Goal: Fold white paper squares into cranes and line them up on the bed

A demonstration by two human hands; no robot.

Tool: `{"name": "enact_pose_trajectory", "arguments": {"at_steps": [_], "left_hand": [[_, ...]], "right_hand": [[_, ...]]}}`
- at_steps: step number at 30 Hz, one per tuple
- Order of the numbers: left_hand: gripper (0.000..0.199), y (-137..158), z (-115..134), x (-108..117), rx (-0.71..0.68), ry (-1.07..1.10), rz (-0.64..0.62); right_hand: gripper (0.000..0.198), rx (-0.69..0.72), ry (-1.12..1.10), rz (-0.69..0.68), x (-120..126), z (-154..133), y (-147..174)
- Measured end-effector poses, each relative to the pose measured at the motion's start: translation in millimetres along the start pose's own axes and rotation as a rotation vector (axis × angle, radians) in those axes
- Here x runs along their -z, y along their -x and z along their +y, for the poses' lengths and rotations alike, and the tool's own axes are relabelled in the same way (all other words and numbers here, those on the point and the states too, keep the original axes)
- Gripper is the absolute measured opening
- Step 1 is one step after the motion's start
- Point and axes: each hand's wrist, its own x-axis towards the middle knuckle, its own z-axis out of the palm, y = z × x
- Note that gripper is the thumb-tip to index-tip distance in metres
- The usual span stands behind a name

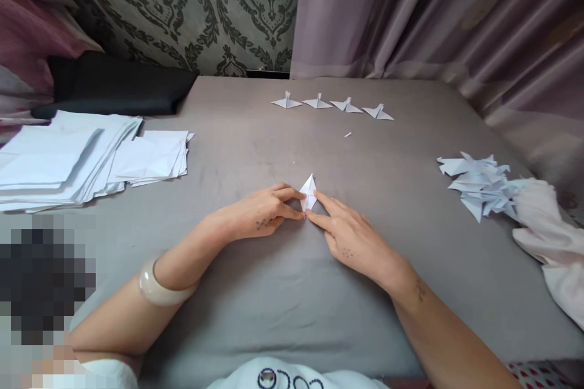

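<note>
A small diamond-shaped piece of folded white paper [309, 193] lies on the grey cloth-covered surface in front of me. Its point faces away from me and creases show on its top. My left hand [264, 209] holds it by the left edge, with finger and thumb tips at its side and lower corner. From the other side, my right hand [349, 231] has its fingertips on the right edge and near the bottom corner. The fingertips of both hands nearly meet at the lower end. What the tips press underneath is hidden.
Several folded paper birds [318, 101] stand in a row at the back. A tiny paper scrap [348, 134] lies nearer. Paper stacks [59, 158] sit left, before a black cloth [118, 82]. A heap of paper birds [483, 185] touches pale fabric [547, 225] at right.
</note>
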Motion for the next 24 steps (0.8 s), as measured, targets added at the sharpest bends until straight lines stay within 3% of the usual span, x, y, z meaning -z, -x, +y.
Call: {"name": "enact_pose_trajectory", "arguments": {"at_steps": [4, 8, 13, 16, 24], "left_hand": [[0.059, 2, 1, 3, -0.001, 0.03, -0.028], [0.048, 0, -1, 2, 0.002, 0.099, 0.035], [0.03, -6, -6, -9, 0.056, 0.205, 0.245], [0.026, -8, -6, -16, 0.131, 0.225, 0.325], [0.012, -16, -13, -21, 0.325, 0.237, 0.502]], "right_hand": [[0.053, -0.005, -0.039, -0.013, 8, -1, 2], [0.048, -0.001, -0.128, 0.039, 8, 2, -3], [0.034, -0.175, -0.419, 0.436, -10, 15, -20], [0.027, -0.26, -0.506, 0.559, -20, 19, -27], [0.012, -0.337, -0.55, 0.546, -28, 13, -32]]}}
